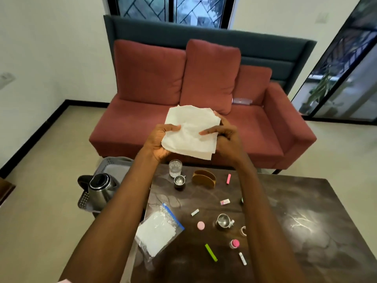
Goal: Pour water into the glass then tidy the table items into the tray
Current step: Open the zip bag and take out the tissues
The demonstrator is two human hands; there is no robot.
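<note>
You hold the white napkin [190,131] up in the air above the far edge of the table [306,221], your left hand [158,139] pinching its left side between thumb and curled fingers, your right hand [221,133] pressing straight fingers on its face. Fold it square, edges matched, before lowering it. The glass [175,168] stands filled near that far edge; the tray [114,170] with the kettle [102,188] sits just off the table's left side
</note>
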